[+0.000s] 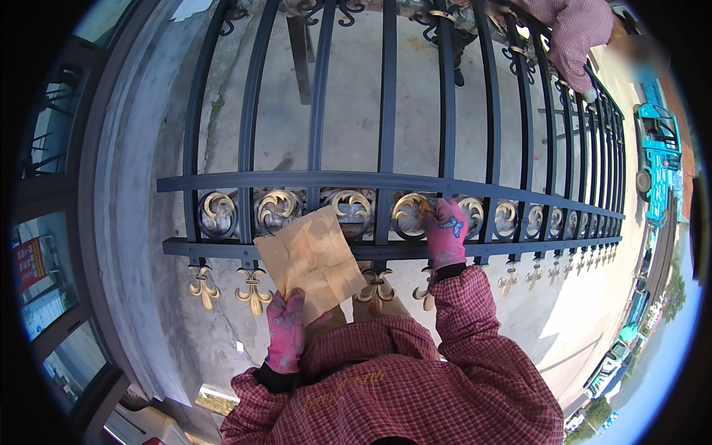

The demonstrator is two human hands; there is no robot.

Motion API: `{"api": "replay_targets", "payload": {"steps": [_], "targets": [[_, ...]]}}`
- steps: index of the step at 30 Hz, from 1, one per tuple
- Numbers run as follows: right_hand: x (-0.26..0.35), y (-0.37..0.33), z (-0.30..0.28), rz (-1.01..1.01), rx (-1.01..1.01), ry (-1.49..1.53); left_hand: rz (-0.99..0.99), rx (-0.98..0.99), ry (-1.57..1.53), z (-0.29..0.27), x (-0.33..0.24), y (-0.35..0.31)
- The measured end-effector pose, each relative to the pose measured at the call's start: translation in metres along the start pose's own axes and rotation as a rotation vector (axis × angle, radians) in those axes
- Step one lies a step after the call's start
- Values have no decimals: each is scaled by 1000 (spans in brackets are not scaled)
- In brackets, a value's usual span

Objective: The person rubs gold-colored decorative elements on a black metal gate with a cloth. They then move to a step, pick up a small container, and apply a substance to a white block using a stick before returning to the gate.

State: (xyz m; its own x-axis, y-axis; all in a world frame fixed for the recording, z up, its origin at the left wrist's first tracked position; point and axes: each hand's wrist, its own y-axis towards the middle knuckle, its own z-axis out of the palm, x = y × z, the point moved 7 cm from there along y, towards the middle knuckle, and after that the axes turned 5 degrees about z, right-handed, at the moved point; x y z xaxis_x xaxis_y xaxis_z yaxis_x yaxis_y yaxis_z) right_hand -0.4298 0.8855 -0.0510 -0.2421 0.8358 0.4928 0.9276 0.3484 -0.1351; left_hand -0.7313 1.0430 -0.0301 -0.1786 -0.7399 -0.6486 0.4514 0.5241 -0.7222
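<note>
Pale concrete ground (352, 111) beneath the dark railing (297, 180)

The ground is grey and speckled, with a thin crack running down its left part. A small white scrap (239, 346) lies at the lower left, and a little green growth (217, 104) shows farther up. Between the railing's bars, a dark support leg (302, 67) stands on the concrete; whether it bears the railing cannot be told. Another person's dark shoe (459, 76) rests beyond. At the right, sunlight whitens the surface near a parked teal vehicle (655, 167).

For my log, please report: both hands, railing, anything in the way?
Left hand holding brown sheet. Right hand at gold scroll. Sheet partly covers railing.
</note>
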Motion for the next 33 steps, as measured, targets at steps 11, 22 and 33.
{"api": "replay_targets", "payload": {"steps": [11, 22, 33], "targets": [[5, -9, 9, 29, 252, 103, 80, 1, -16, 9, -22, -4], [214, -120, 14, -670, 401, 270, 239, 262, 199, -21, -43, -7], [243, -174, 45, -650, 393, 83, 233, 349, 219, -71, -81, -13]]}}
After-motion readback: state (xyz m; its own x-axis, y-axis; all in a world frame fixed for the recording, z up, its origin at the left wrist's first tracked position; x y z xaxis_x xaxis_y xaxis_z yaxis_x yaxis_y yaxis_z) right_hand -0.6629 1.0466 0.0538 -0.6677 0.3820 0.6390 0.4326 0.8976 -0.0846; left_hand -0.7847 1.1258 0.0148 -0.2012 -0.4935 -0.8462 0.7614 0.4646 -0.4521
